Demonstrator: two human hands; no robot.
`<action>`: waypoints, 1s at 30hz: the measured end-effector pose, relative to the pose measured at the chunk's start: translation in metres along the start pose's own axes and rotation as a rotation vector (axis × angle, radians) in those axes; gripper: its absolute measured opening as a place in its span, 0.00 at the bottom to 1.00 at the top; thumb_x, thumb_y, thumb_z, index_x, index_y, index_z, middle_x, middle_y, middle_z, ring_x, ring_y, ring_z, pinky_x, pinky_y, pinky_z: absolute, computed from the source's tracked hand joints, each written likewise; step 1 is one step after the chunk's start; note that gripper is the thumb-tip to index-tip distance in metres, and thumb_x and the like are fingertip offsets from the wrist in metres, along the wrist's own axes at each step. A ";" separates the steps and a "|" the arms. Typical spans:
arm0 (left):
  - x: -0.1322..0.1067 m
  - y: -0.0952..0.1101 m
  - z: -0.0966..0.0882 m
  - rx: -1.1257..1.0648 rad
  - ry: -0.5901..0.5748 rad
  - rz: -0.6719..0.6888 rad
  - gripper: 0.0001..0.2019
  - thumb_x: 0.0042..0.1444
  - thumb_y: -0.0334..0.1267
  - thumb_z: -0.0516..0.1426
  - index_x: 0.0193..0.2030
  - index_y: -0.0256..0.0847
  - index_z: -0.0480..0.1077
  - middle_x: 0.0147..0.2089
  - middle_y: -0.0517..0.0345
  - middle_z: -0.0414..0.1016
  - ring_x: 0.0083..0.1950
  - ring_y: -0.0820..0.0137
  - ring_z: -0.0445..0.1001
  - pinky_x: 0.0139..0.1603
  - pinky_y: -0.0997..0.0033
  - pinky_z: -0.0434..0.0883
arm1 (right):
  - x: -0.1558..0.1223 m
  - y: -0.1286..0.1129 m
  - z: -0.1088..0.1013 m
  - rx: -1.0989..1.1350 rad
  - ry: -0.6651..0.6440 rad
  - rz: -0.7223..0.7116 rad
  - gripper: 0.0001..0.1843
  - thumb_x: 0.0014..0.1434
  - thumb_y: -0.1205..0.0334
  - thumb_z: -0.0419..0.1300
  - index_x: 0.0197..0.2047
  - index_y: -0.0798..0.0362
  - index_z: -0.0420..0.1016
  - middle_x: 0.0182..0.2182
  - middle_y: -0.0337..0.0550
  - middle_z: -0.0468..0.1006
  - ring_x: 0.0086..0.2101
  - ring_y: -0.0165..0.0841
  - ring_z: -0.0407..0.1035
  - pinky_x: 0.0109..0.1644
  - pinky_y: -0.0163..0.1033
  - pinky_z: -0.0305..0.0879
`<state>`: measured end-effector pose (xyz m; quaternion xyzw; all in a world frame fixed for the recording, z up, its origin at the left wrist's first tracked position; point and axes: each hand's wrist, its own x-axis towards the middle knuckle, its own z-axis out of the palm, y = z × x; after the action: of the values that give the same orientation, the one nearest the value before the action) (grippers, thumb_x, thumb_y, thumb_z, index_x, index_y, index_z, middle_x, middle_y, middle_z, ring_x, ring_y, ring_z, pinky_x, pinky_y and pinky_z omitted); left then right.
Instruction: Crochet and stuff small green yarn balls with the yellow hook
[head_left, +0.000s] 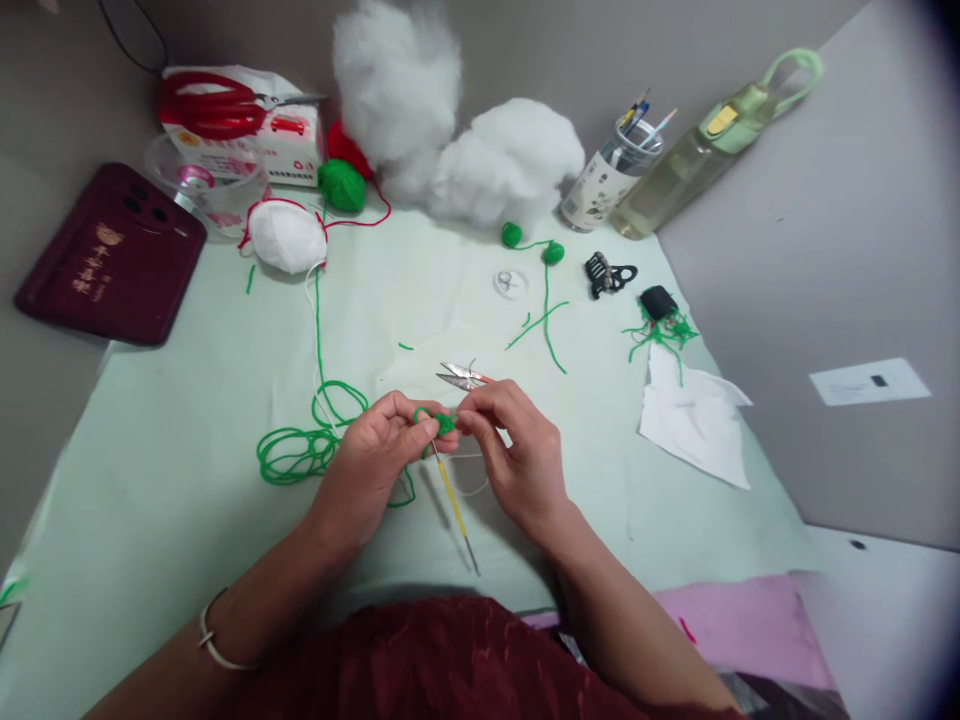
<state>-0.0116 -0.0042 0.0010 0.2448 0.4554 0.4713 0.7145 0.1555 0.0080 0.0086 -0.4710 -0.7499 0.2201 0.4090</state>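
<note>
My left hand (386,450) is closed on a small green crochet piece (445,424), pinched between thumb and fingers. A crochet hook with a yellow grip (451,497) hangs down from the piece, its lower end toward me. My right hand (517,450) has thumb and forefinger pinched together at the right edge of the piece; what lies between the tips is too small to make out. Thread snips (461,376) lie just beyond my right hand, partly hidden by it. Loose green yarn (296,455) is looped on the table left of my left hand.
At the back stand white stuffing (510,160), a pen jar (607,180) and a green bottle (697,150). Yarn balls, including a white one (287,236), lie back left near red scissors (214,105) and a maroon phone (112,255). A hair clip (609,275) and white paper (694,420) lie right.
</note>
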 end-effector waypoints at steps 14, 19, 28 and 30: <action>0.001 0.000 -0.003 -0.043 -0.056 -0.052 0.04 0.59 0.37 0.66 0.37 0.40 0.78 0.37 0.61 0.80 0.39 0.75 0.79 0.48 0.76 0.73 | -0.003 0.001 0.004 0.040 -0.068 0.028 0.09 0.69 0.72 0.59 0.38 0.50 0.72 0.33 0.39 0.76 0.35 0.31 0.71 0.40 0.37 0.69; -0.001 0.000 -0.002 -0.026 -0.034 -0.017 0.08 0.56 0.36 0.69 0.38 0.40 0.76 0.36 0.62 0.80 0.36 0.75 0.79 0.43 0.77 0.73 | -0.003 0.000 0.004 0.012 -0.074 -0.012 0.08 0.69 0.72 0.59 0.38 0.50 0.71 0.33 0.39 0.76 0.35 0.31 0.70 0.41 0.37 0.69; 0.001 0.007 -0.003 -0.077 0.003 -0.027 0.10 0.53 0.32 0.69 0.38 0.39 0.73 0.32 0.66 0.75 0.31 0.77 0.78 0.36 0.79 0.71 | -0.001 0.007 -0.006 -0.181 0.027 -0.023 0.10 0.70 0.73 0.54 0.37 0.50 0.68 0.33 0.40 0.74 0.34 0.31 0.70 0.37 0.37 0.67; 0.000 0.007 -0.003 -0.064 -0.017 -0.043 0.10 0.53 0.33 0.69 0.37 0.39 0.73 0.31 0.65 0.75 0.31 0.77 0.77 0.36 0.79 0.71 | 0.001 0.008 -0.007 -0.165 0.038 -0.018 0.10 0.70 0.73 0.54 0.37 0.50 0.68 0.32 0.39 0.74 0.34 0.31 0.70 0.37 0.36 0.67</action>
<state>-0.0176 -0.0016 0.0048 0.2159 0.4392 0.4681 0.7358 0.1654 0.0116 0.0077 -0.5004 -0.7618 0.1452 0.3849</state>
